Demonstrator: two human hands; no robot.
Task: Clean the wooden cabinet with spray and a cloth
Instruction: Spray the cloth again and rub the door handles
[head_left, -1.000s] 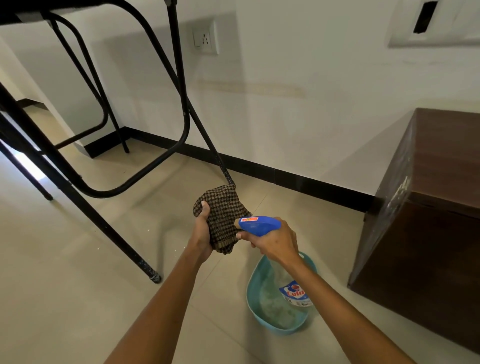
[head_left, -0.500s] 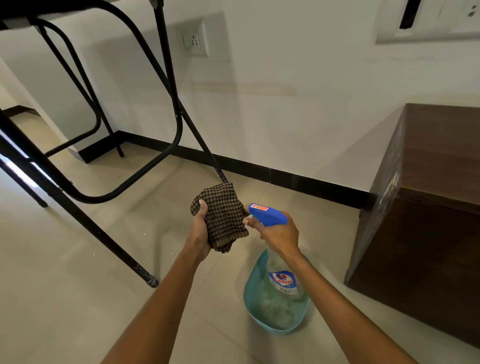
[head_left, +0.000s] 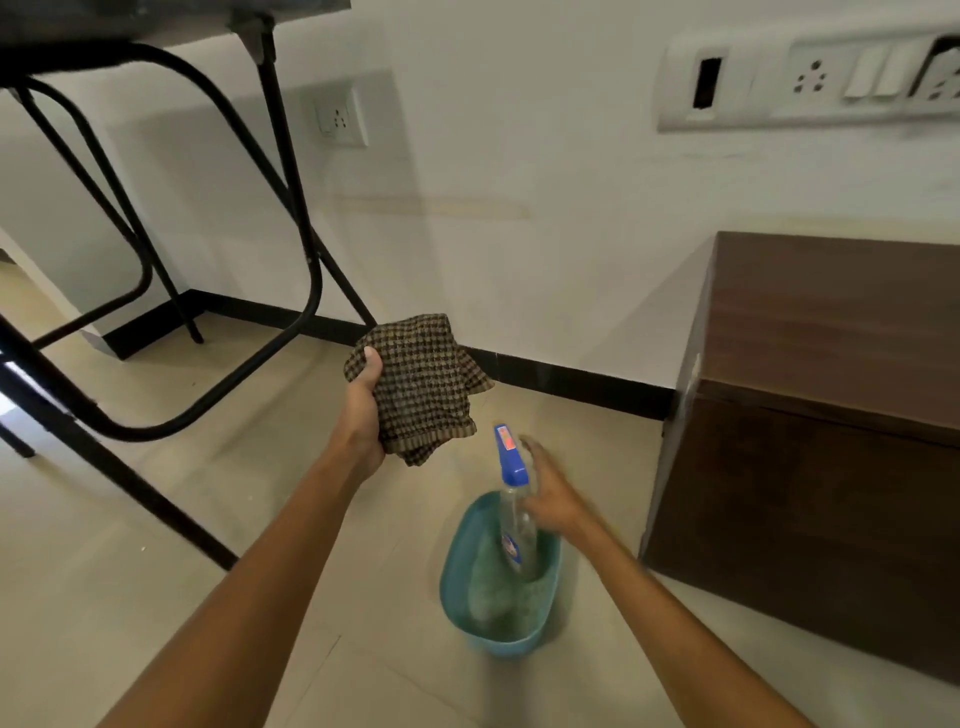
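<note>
My left hand (head_left: 363, 410) grips a bunched brown checked cloth (head_left: 421, 384) held up over the floor. A clear spray bottle (head_left: 511, 467) with a blue trigger head stands leaning in a teal basin (head_left: 453, 566) on the floor. Just right of the bottle's neck, my right hand (head_left: 553, 499) has its fingers spread; it is blurred and no grip on the bottle shows. The dark wooden cabinet (head_left: 831, 364) stands against the wall at the right, an arm's reach from both hands.
A black metal-framed table (head_left: 291, 171) stands at the left, with curved legs reaching the tiled floor. The white wall carries a socket (head_left: 340, 119) and a switch panel (head_left: 810, 78). A black skirting runs along the wall's base.
My right hand has lowered the spray bottle into the teal basin and opened off it. My left hand has lifted the cloth a little higher.
</note>
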